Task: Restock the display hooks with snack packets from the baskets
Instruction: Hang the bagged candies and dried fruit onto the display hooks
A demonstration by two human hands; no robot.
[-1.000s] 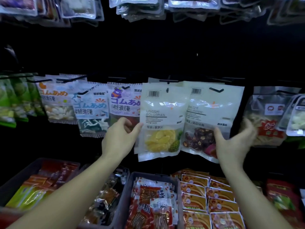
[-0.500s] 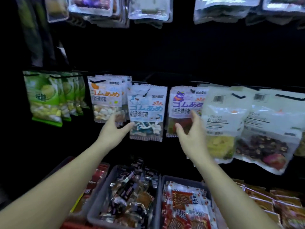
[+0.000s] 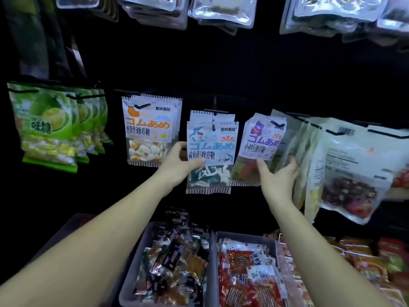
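So the left hand (image 3: 177, 166) is pinching the shark gummy packet (image 3: 210, 149) at its left edge, thumb across the front and fingers tucked behind. That packet hangs on its hook (image 3: 218, 111) in the middle of the rack's row, front one of a small stack.

The right hand (image 3: 278, 179) is spread open. Its thumb is up against the bottom front of the bear gummy packet (image 3: 262, 145) on the next hook to the right. The fingers reach past that packet's right edge toward the white dried-fruit packets (image 3: 354, 169), and there's no real grip that I can see.

The egg gummy packet (image 3: 150, 129) hangs just left of the shark one, and the green candy packets (image 3: 44, 125) are at the left end of the row.

Below the hooks sit two grey baskets side by side. The left basket (image 3: 131, 271) holds dark wrapped snacks and the right basket (image 3: 243, 236) holds red snack packets.
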